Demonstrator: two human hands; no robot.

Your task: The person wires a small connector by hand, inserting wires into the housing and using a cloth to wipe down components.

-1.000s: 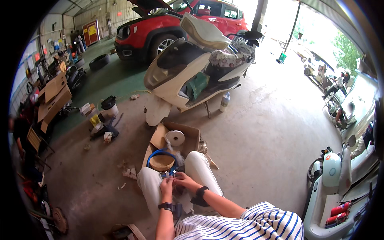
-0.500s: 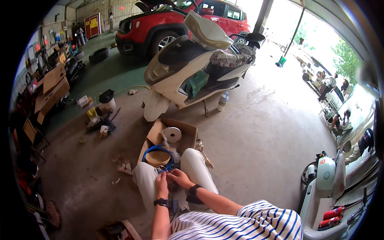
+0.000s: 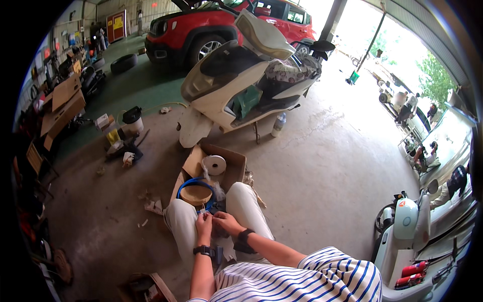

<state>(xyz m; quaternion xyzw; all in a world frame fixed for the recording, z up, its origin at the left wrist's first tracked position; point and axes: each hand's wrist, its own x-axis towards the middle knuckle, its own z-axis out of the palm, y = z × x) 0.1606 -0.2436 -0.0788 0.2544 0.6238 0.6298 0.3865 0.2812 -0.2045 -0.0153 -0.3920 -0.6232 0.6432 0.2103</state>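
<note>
My left hand (image 3: 204,225) and my right hand (image 3: 229,224) are close together between my knees, both with fingers closed in a pinch. A small pale, thin piece (image 3: 203,209) sticks up from the left fingertips; its kind is too small to make out. Whatever the right fingers pinch is hidden. Just beyond the hands lies a coil of blue cable or tubing (image 3: 179,187), curving around a tan, round, bowl-like thing (image 3: 196,195). Both stand at the near end of an open cardboard box (image 3: 234,160), which also holds a white roll (image 3: 215,164) with clear plastic film beside it.
A white scooter (image 3: 221,95) stands beyond the box, with a red car (image 3: 196,35) behind. A bucket (image 3: 133,121) and clutter lie on the floor to the left. At right stands a pale scooter (image 3: 406,219); several people work farther off.
The hands have shifted slightly, and the left fingers now hold the small pale piece more upright. The view has tilted a little. Nothing is visibly let go.
</note>
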